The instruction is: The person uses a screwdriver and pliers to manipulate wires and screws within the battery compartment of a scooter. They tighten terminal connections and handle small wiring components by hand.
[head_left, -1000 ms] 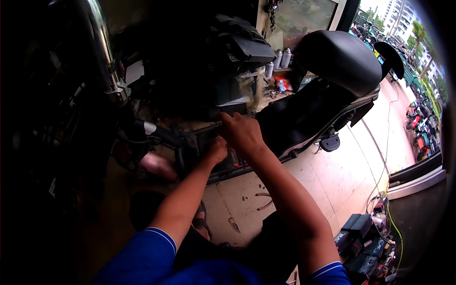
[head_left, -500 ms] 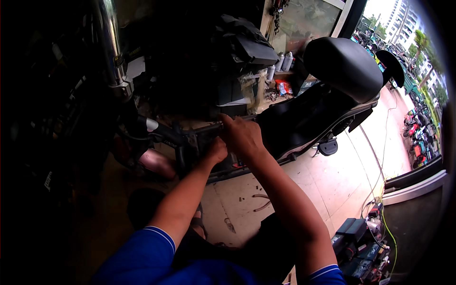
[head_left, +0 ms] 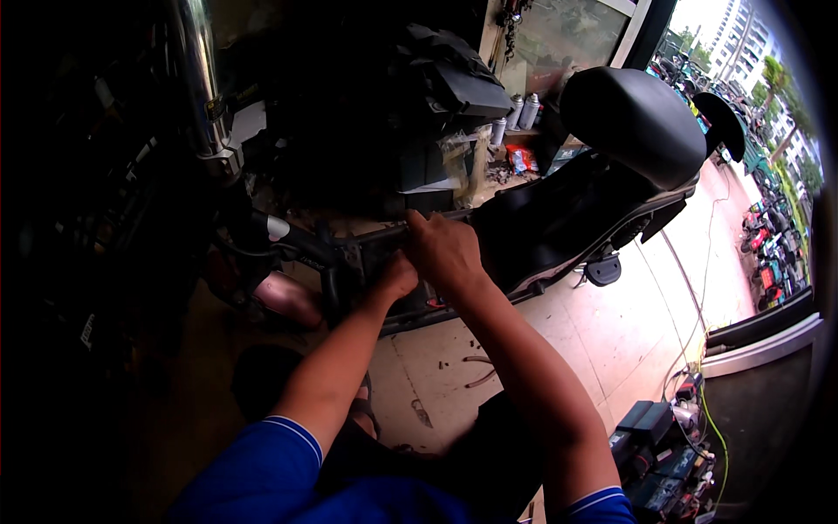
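Note:
A black electric scooter, its floorboard cover off, stands across in front of me with its bare frame [head_left: 384, 236] showing. Over the middle of that frame my right hand [head_left: 443, 249] is closed, thumb on top. Just below and to its left, my left hand [head_left: 397, 278] is closed too, down inside the frame. What either set of fingers grips is hidden by the hands and the dark. The black padded seat [head_left: 637, 127] rises to the right, and the shiny steering column [head_left: 199, 79] is at the upper left.
On the tiled floor lie a tool with curved reddish handles [head_left: 478, 371] and a small flat piece [head_left: 422, 412]. Batteries and cables [head_left: 668, 454] are heaped at the lower right. Spray cans [head_left: 528, 112] stand behind the scooter. Another person's leg [head_left: 288, 299] shows at left.

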`<action>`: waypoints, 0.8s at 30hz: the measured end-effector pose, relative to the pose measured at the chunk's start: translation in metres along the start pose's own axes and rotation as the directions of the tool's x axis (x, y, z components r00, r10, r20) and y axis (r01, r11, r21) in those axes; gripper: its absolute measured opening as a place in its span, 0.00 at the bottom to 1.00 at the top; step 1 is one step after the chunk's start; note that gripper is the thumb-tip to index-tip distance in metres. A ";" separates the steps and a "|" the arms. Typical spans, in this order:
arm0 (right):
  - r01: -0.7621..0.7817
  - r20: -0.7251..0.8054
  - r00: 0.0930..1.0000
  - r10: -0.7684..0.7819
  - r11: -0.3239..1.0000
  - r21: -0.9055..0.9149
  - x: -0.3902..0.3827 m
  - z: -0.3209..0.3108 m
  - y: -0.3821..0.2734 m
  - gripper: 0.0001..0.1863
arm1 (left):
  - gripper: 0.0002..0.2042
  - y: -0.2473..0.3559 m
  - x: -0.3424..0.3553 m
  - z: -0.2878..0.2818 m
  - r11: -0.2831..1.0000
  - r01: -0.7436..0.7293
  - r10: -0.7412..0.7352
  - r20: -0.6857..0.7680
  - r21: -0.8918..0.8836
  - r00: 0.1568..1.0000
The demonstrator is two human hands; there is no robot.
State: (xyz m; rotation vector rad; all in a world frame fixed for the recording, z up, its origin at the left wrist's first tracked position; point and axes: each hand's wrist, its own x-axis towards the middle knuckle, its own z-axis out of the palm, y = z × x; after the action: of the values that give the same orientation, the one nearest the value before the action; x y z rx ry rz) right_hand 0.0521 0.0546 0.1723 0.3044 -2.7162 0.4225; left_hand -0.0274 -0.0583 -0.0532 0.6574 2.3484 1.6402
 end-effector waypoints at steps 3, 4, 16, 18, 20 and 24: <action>-0.086 0.058 0.994 0.088 0.996 -0.033 -0.002 -0.002 0.005 0.14 | 0.27 0.003 -0.003 0.004 0.969 -0.099 0.107 -0.025 0.228 0.994; -0.016 -0.054 0.998 0.021 0.996 0.082 -0.007 0.002 0.013 0.15 | 0.25 0.016 -0.003 0.010 0.996 -0.043 0.043 0.005 0.084 0.999; -0.002 0.119 0.993 0.002 1.000 0.000 0.001 -0.006 0.006 0.19 | 0.25 0.013 0.004 0.006 0.998 0.006 -0.005 -0.011 0.060 1.000; -0.053 0.193 0.979 0.066 0.996 -0.067 0.000 -0.006 0.006 0.19 | 0.25 0.011 0.003 0.005 0.998 0.004 -0.003 -0.005 0.070 1.000; 0.126 -0.178 0.979 -0.095 0.977 0.173 -0.008 0.001 0.013 0.17 | 0.25 0.013 0.001 0.006 0.991 -0.010 -0.006 0.119 0.136 0.993; -0.097 0.137 0.985 0.106 0.993 -0.071 0.000 -0.002 0.003 0.15 | 0.25 0.011 0.001 0.005 0.996 -0.024 0.023 0.017 0.083 1.000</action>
State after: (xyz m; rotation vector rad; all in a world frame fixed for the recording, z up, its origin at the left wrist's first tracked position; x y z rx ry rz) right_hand 0.0517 0.0582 0.1737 0.1843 -2.8856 0.3534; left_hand -0.0233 -0.0504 -0.0448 0.7139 2.4177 1.5469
